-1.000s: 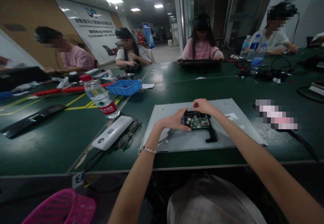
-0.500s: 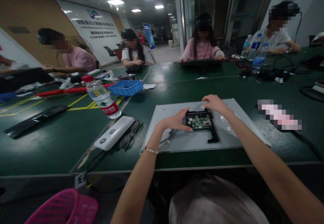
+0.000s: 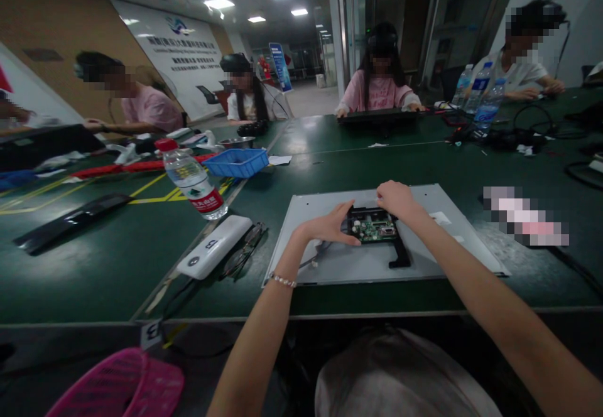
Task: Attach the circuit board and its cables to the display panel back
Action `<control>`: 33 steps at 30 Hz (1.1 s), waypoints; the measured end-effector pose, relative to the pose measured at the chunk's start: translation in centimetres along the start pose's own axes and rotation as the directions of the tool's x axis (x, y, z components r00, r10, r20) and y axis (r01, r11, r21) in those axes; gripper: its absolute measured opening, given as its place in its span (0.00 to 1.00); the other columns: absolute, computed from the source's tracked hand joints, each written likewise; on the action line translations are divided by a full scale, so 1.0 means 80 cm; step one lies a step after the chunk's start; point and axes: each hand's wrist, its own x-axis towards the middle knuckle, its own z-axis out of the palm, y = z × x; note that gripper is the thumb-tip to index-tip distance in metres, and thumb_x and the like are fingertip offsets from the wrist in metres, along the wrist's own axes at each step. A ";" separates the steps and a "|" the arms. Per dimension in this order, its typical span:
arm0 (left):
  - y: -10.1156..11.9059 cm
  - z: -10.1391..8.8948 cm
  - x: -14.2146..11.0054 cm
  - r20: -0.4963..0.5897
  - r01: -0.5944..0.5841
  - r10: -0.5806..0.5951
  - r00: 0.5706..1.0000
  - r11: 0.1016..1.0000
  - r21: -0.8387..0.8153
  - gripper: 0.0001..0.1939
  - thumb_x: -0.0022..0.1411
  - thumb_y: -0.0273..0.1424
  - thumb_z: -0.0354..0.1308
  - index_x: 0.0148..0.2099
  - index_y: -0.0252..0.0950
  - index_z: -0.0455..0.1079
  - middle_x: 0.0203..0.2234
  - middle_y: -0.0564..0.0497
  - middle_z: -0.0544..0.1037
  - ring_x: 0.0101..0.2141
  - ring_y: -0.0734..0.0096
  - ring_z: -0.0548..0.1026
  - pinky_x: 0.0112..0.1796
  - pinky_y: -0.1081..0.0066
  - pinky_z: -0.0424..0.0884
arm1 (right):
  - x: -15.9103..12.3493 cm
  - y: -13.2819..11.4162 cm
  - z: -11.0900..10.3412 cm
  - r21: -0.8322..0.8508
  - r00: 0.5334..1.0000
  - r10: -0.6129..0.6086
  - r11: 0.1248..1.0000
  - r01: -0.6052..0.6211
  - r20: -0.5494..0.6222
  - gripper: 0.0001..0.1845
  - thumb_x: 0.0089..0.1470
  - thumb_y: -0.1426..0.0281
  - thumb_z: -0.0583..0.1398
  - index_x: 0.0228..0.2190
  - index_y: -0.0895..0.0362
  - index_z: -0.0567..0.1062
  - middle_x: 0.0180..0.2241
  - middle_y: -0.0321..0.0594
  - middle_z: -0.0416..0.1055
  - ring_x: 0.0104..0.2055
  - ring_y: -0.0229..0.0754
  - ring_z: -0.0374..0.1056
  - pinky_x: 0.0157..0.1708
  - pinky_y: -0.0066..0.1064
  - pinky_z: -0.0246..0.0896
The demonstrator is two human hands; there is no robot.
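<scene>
Green circuit board sat within black frame atop grey panel. Your left hand spanned board's left edge, grip wide; right hand curled at frame's far-right corner, hold unclear. Steady, light pressure suited.

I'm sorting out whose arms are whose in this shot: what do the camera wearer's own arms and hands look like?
The left hand and right hand are bare, without gloves. No sleeve shows on the left arm or right arm. A bracelet of small, pale beads circles the left wrist; none shows on the right.
</scene>
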 end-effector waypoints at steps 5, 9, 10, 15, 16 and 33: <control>-0.001 0.000 0.000 -0.001 -0.002 0.002 1.000 1.000 0.017 0.63 0.46 0.56 0.62 0.69 0.30 0.32 0.67 0.35 0.40 0.65 0.47 0.43 0.63 0.55 0.45 | -0.003 -0.006 -0.005 -0.042 1.000 -0.008 0.999 0.006 -0.029 0.12 0.56 0.74 0.56 0.33 0.63 0.80 0.34 0.57 0.77 0.39 0.51 0.74 0.36 0.34 0.64; -0.005 0.001 0.002 -0.013 -0.029 0.029 0.999 1.000 0.010 0.62 0.46 0.56 0.62 0.69 0.33 0.32 0.67 0.36 0.42 0.65 0.46 0.45 0.62 0.53 0.46 | -0.007 -0.009 -0.007 0.038 0.989 -0.123 0.991 0.126 -0.076 0.12 0.58 0.71 0.56 0.35 0.58 0.81 0.36 0.51 0.77 0.41 0.49 0.73 0.38 0.33 0.63; -0.006 0.001 0.002 -0.016 -0.032 0.032 0.999 0.999 0.009 0.62 0.46 0.56 0.62 0.69 0.33 0.32 0.66 0.36 0.42 0.65 0.46 0.45 0.62 0.53 0.46 | -0.009 -0.011 -0.008 0.061 0.982 -0.164 0.984 0.170 -0.091 0.12 0.58 0.70 0.57 0.36 0.57 0.81 0.37 0.49 0.77 0.41 0.48 0.72 0.38 0.32 0.63; -0.002 0.000 0.002 -0.009 -0.033 0.033 0.999 0.999 0.010 0.61 0.46 0.55 0.62 0.69 0.31 0.33 0.66 0.36 0.43 0.65 0.47 0.46 0.63 0.56 0.46 | -0.013 -0.021 -0.009 0.131 0.956 -0.269 0.950 0.284 -0.118 0.12 0.59 0.68 0.56 0.38 0.56 0.80 0.40 0.46 0.76 0.44 0.45 0.71 0.41 0.29 0.60; -0.001 0.000 0.002 -0.008 -0.035 0.035 0.999 0.999 0.013 0.61 0.46 0.55 0.62 0.69 0.29 0.33 0.66 0.36 0.43 0.65 0.47 0.46 0.63 0.57 0.46 | -0.013 -0.022 -0.008 0.142 0.951 -0.287 0.943 0.301 -0.113 0.12 0.59 0.68 0.56 0.39 0.56 0.80 0.40 0.46 0.76 0.44 0.45 0.70 0.41 0.29 0.60; -0.005 0.001 0.005 -0.019 -0.072 0.073 0.997 0.997 0.023 0.60 0.47 0.56 0.62 0.69 0.34 0.34 0.66 0.38 0.46 0.64 0.48 0.47 0.62 0.56 0.48 | -0.010 -0.018 0.004 0.208 0.912 -0.368 0.892 0.402 -0.181 0.12 0.60 0.70 0.56 0.39 0.57 0.79 0.42 0.45 0.75 0.45 0.43 0.69 0.45 0.28 0.59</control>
